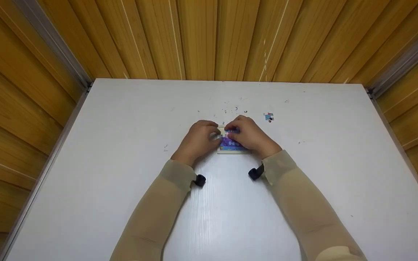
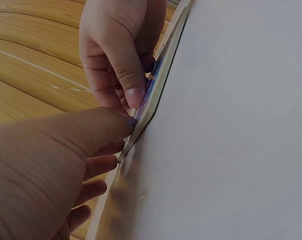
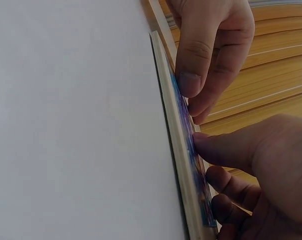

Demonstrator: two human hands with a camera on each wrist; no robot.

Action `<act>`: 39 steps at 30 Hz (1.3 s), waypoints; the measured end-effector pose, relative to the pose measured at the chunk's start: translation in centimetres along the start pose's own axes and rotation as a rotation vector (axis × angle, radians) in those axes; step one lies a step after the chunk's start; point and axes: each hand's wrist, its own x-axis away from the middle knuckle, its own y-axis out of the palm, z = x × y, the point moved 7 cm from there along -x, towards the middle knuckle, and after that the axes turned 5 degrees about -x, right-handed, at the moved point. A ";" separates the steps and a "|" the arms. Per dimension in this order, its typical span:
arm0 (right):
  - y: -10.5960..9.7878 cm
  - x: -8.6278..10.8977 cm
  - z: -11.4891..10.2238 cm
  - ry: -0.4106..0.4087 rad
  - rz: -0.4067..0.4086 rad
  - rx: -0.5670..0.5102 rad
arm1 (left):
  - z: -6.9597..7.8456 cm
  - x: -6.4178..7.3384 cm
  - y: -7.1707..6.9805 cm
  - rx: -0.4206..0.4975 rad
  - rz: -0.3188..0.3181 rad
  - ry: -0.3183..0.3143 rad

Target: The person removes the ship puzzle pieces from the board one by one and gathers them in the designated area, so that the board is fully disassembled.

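Note:
A small jigsaw puzzle (image 1: 232,148) in a pale frame lies on the white table (image 1: 209,217); its picture is purple and blue. My left hand (image 1: 200,139) holds the frame's left side, with the thumb on the picture and the other fingers curled by the edge. From the right, my right hand (image 1: 250,135) reaches over the puzzle, its thumb and bent fingers touching the surface. Whether a piece sits between them is hidden. The left wrist view shows the frame (image 2: 163,82) edge-on; in the right wrist view the picture (image 3: 191,155) appears as a thin strip beside the fingers.
Loose puzzle pieces (image 1: 269,116) lie together beyond the right hand. Small dark specks (image 1: 236,108) dot the table behind the puzzle. Wood-look panels (image 1: 198,40) stand along the table's back edge and both sides. A black wrist strap mount (image 1: 255,174) hangs at the right cuff.

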 end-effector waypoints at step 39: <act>-1.3 0.3 1.0 0.080 -0.008 -0.058 | 0.0 0.5 1.0 -0.039 -0.207 -0.033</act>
